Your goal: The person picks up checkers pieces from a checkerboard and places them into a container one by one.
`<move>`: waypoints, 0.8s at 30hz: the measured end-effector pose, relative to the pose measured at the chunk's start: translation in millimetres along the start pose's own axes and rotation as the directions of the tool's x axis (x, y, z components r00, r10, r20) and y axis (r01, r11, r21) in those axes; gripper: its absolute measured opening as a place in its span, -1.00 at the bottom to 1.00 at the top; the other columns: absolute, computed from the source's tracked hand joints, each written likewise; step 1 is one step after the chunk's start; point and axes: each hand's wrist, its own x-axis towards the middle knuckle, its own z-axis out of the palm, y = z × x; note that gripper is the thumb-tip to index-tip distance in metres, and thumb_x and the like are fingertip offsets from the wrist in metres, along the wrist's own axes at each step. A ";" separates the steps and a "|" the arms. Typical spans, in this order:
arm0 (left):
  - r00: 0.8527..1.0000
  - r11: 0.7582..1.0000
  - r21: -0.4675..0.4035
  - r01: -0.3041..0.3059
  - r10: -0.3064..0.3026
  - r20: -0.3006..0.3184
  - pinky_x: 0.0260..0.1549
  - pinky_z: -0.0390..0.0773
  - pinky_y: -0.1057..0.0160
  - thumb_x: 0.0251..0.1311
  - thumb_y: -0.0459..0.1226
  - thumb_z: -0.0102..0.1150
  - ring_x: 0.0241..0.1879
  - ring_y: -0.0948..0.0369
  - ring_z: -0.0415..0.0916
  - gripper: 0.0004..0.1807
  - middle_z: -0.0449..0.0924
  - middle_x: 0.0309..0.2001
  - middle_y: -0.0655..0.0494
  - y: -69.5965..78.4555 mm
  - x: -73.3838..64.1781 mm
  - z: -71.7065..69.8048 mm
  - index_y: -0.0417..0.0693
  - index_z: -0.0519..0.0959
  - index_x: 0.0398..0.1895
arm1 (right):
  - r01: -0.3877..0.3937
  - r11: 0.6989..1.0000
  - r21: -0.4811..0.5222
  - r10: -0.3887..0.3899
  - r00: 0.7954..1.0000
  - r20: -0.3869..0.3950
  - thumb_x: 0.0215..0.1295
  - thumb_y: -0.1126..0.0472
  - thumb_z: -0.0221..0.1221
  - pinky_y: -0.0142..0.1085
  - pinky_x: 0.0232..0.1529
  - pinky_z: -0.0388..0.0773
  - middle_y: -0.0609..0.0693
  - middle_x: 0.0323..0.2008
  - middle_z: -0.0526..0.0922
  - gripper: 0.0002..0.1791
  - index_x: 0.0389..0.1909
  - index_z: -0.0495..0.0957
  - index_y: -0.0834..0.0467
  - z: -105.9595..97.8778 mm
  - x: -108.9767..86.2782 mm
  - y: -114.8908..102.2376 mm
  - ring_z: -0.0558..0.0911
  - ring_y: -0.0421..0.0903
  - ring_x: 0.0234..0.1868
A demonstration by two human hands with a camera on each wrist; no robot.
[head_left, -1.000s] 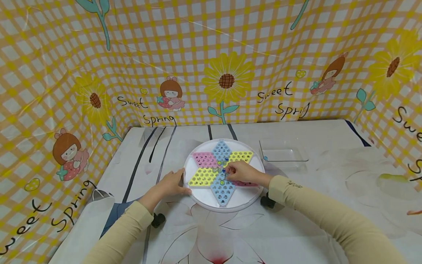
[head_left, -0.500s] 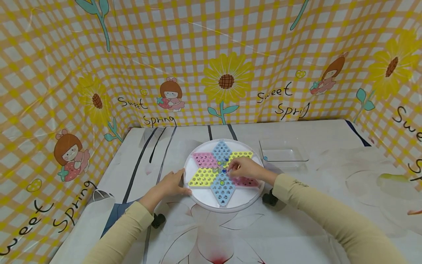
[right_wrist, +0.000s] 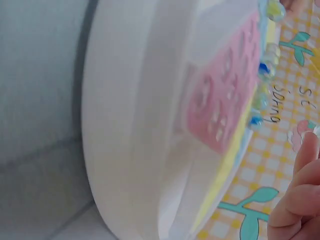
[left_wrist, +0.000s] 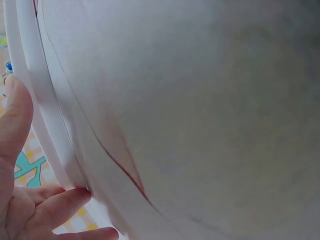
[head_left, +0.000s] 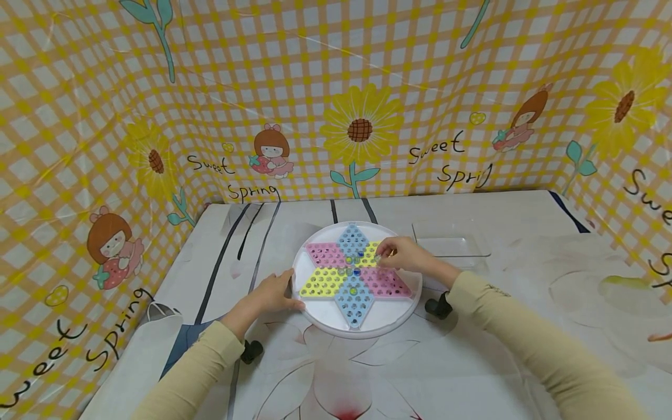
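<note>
A round white Chinese checkers board (head_left: 308, 309) with a pink, yellow and light-blue star lies on the table. Several glass marbles (head_left: 357, 272) sit around its centre, and one yellow-green marble (head_left: 353, 291) is in the near blue point. At the board's left rim, my left hand (head_left: 273, 291) rests its fingers and thumb against the edge; the left wrist view shows fingertips (left_wrist: 82, 196) touching the rim. My right hand (head_left: 401, 255) is above the right yellow point, thumb and fingers pinching a small clear marble (right_wrist: 316, 131), mostly hidden at the frame's edge.
Right of the board stands a clear plastic tray (head_left: 475, 255), partly behind my right hand. A yellow checked cloth (head_left: 315, 70) hangs around the back and sides. A white bag-like item (head_left: 157, 326) lies at the left.
From the board's centre, my right hand has moved right and slightly away, to the right yellow point, uncovering more of the pink point. My left hand has stayed at the rim.
</note>
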 end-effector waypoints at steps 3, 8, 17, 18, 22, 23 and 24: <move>1.000 1.000 0.000 -0.002 0.002 0.000 0.20 0.18 -0.18 -0.10 0.08 0.31 0.29 -0.26 0.05 0.05 0.19 0.29 -0.26 0.2 -0.1 0.1 -0.25 0.05 0.37 | -0.026 0.999 0.032 0.026 1.000 -0.002 0.10 0.27 0.21 -0.33 -0.50 0.48 0.04 -0.42 0.53 -0.75 -0.23 0.51 0.33 -6.5 -2.0 0.1 0.42 -0.16 -0.49; 1.000 1.000 -0.003 -0.001 0.001 -0.002 0.20 0.17 -0.17 -0.10 0.08 0.32 0.29 -0.27 0.04 0.06 0.19 0.30 -0.26 0.2 -0.2 0.3 -0.25 0.05 0.37 | -0.056 0.997 0.046 0.057 0.998 -0.024 0.10 0.24 0.21 -0.28 -0.47 0.49 0.04 -0.39 0.52 -0.76 -0.24 0.50 0.28 -17.6 -5.0 3.5 0.42 -0.14 -0.46; 1.000 1.000 -0.007 0.001 -0.001 0.000 0.19 0.17 -0.19 -0.11 0.07 0.32 0.28 -0.27 0.04 0.05 0.20 0.29 -0.27 1.1 0.4 -0.5 -0.26 0.05 0.37 | -0.116 0.993 0.039 0.119 0.990 -0.077 0.12 0.20 0.21 -0.35 -0.51 0.45 0.04 -0.38 0.48 -0.71 -0.19 0.49 0.28 -38.5 -11.5 12.0 0.40 -0.13 -0.42; 1.000 1.000 -0.007 0.002 -0.002 0.002 0.19 0.17 -0.18 -0.11 0.07 0.32 0.28 -0.27 0.04 0.05 0.20 0.29 -0.27 1.4 0.3 -0.7 -0.26 0.05 0.37 | -0.118 0.992 0.042 0.121 0.989 -0.082 0.12 0.20 0.21 -0.35 -0.51 0.45 0.05 -0.37 0.48 -0.72 -0.19 0.49 0.28 -40.4 -12.3 13.3 0.40 -0.12 -0.42; 1.000 1.000 -0.008 0.005 -0.004 0.005 0.20 0.17 -0.18 -0.10 0.07 0.32 0.28 -0.27 0.05 0.05 0.20 0.29 -0.28 2.1 0.1 -1.3 -0.27 0.05 0.37 | -0.124 0.992 0.027 0.126 0.987 -0.098 0.14 0.20 0.20 -0.32 -0.49 0.48 0.04 -0.38 0.48 -0.72 -0.19 0.49 0.28 -49.1 -16.3 15.9 0.40 -0.12 -0.42; 1.000 1.000 -0.010 0.004 -0.004 0.005 0.20 0.17 -0.18 -0.10 0.07 0.32 0.28 -0.27 0.05 0.05 0.20 0.28 -0.29 2.2 -0.1 -1.3 -0.27 0.05 0.37 | -0.127 0.992 0.021 0.129 0.986 -0.102 0.15 0.19 0.19 -0.31 -0.47 0.49 0.05 -0.37 0.48 -0.72 -0.18 0.48 0.28 -51.5 -17.4 17.0 0.41 -0.12 -0.42; 1.000 1.000 -0.009 0.003 -0.003 0.003 0.20 0.17 -0.18 -0.10 0.07 0.32 0.28 -0.27 0.05 0.05 0.20 0.28 -0.29 2.1 -0.2 -1.4 -0.28 0.05 0.37 | -0.128 0.992 0.018 0.129 0.986 -0.107 0.16 0.19 0.19 -0.30 -0.47 0.49 0.05 -0.36 0.48 -0.72 -0.18 0.48 0.28 -54.0 -18.4 18.2 0.41 -0.11 -0.42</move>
